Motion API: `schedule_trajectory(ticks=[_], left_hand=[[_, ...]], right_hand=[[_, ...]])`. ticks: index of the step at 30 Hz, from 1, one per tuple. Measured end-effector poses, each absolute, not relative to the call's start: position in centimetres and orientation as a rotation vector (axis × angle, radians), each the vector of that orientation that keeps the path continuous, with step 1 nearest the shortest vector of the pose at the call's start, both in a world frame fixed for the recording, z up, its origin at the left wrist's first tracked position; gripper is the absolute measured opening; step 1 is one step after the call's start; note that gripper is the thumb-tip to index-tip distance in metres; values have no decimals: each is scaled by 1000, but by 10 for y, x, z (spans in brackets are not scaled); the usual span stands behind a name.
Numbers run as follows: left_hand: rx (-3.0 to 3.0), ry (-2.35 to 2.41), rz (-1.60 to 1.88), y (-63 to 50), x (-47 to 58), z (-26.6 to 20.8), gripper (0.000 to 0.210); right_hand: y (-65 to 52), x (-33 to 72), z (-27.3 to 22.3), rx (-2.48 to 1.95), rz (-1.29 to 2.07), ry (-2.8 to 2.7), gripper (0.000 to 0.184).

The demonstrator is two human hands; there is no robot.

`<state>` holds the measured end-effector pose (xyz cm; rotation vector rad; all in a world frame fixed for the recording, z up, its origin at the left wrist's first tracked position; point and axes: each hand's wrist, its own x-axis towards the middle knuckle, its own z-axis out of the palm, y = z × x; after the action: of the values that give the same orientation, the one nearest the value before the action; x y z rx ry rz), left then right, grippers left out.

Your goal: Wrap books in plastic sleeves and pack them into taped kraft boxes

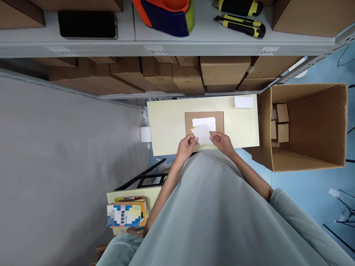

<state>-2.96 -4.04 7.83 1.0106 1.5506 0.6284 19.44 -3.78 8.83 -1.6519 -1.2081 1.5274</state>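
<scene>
A small white sheet of paper (201,135) is tilted between my hands, close to my body. My left hand (187,146) pinches its left edge. At the sheet's right edge, the fingers of my right hand (222,142) are closed on it. Under and beyond the sheet lies another white piece (206,122), which may be paper or card. That piece rests on a flat brown cardboard piece (219,117) on the pale yellow table (166,129). A yellow mark shows at the held sheet's upper left corner.
A white stack (243,102) sits at the table's far right. An open carton (313,125) with small boxes stands to the right. Overhead, a shelf (205,31) carries utility knives (241,26), a tape dispenser (166,14) and a black phone (87,24). Books (124,215) lie lower left.
</scene>
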Motion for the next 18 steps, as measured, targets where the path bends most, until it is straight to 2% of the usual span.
schedule_trajectory(ticks=[7,13,18], left_hand=[[1413,1607,362,-1,-43,85,17],[1775,1513,172,34,-50,94,20],[1885,1403,97,59,-52,96,32]], right_hand=[[-46,171,72,-1548,1828,-494,46],[-67,139,83,-1306,1943,-85,50],[-71,107,83,-1277,1802,69,50]])
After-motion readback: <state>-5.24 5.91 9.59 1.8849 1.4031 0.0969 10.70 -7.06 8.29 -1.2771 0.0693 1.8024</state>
